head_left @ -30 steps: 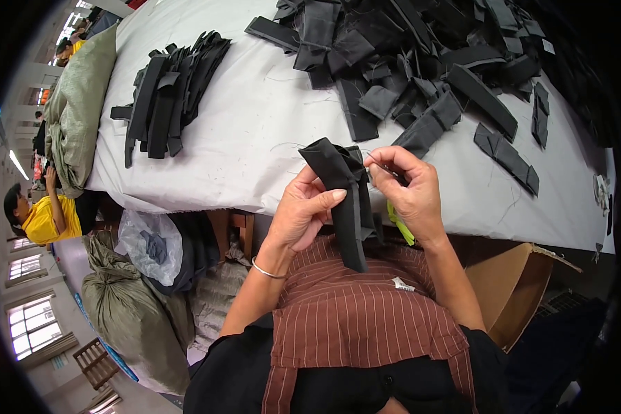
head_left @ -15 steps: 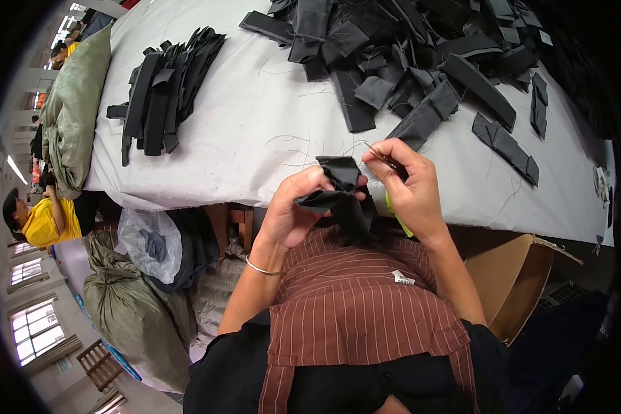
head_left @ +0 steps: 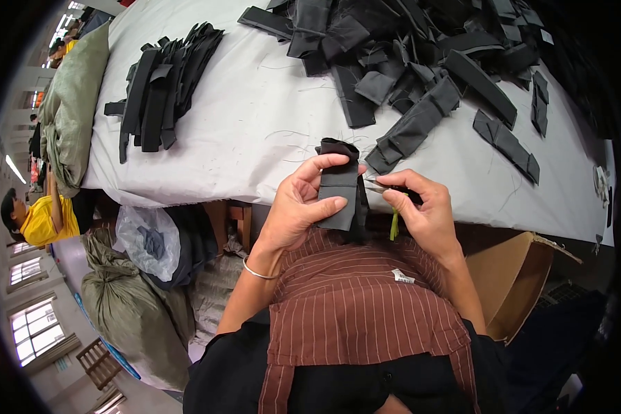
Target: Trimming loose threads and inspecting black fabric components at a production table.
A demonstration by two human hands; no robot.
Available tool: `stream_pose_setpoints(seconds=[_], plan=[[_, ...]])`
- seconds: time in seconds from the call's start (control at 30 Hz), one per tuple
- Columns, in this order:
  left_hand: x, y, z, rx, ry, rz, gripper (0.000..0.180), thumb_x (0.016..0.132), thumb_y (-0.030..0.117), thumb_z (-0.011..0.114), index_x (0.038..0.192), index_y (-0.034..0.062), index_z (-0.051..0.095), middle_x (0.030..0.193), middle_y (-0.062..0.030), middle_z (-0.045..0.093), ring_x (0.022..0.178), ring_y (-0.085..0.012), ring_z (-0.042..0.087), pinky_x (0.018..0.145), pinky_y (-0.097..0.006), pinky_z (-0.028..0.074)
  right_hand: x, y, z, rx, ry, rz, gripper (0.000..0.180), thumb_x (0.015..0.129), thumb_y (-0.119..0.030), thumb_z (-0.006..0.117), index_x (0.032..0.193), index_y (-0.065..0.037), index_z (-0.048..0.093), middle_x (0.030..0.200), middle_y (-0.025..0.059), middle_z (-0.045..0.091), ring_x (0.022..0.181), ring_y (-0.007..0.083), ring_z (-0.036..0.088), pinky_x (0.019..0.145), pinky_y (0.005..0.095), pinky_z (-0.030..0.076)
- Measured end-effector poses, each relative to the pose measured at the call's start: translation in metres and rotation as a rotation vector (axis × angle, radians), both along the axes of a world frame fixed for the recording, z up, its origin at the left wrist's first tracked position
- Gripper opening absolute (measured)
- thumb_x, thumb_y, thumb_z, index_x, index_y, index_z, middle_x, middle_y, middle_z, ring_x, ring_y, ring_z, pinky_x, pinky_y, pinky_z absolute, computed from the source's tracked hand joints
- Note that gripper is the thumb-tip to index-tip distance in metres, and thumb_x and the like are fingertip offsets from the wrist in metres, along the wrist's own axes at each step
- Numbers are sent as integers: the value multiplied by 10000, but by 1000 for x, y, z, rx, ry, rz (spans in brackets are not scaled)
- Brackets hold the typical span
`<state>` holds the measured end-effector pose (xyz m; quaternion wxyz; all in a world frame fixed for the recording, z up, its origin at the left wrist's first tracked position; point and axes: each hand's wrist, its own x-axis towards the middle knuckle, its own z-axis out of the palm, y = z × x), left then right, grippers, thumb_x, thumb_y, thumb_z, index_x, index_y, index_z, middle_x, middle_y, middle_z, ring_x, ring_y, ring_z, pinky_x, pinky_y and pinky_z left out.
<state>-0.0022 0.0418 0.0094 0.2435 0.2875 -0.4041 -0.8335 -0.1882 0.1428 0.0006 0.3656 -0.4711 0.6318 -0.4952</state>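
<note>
In my left hand (head_left: 303, 200) is a folded black fabric piece (head_left: 339, 188), gripped with the thumb across its front and the fingers at its upper edge and behind. It stands roughly upright at the table's near edge, its top looped over. My right hand (head_left: 424, 214) is closed round small dark-handled thread snips (head_left: 401, 189), with a yellow-green ribbon (head_left: 394, 225) hanging beneath. The snips' thin metal tips point left, close to the fabric piece's right edge; whether they touch it I cannot tell. Just beyond lies another black fabric strip (head_left: 415, 127).
A large heap of black fabric pieces (head_left: 386, 41) covers the far right of the white-covered table (head_left: 255, 145). To the left lies a neater stack of strips (head_left: 162, 100). A cardboard box (head_left: 507, 283) stands below right, stuffed sacks (head_left: 134, 310) below left. A person in yellow (head_left: 43, 217) is farther left.
My left hand has turned the fabric piece so its flat face shows. The right hand has moved down and slightly right, bringing the snips' tips into sight.
</note>
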Motion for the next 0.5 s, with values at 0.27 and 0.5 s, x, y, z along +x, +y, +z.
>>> stream_pose_setpoints(seconds=[0.27, 0.5], plan=[[-5, 3, 6, -112, -70, -40, 505, 779, -99, 601, 1263, -17, 481, 1216, -143, 580, 1096, -174, 585, 948, -297, 492, 6, -3, -2, -41, 115, -99, 125, 807, -101, 689, 922, -53, 685, 795, 62, 686, 658, 175, 634, 602, 280, 470], [-7, 3, 2, -163, -97, -45, 499, 779, -103, 586, 1260, -11, 486, 1219, -133, 580, 1103, -165, 581, 953, -286, 480, 7, -6, 6, -103, 362, -62, 106, 764, -118, 711, 862, -90, 683, 736, 37, 652, 634, 219, 602, 557, 318, 441]])
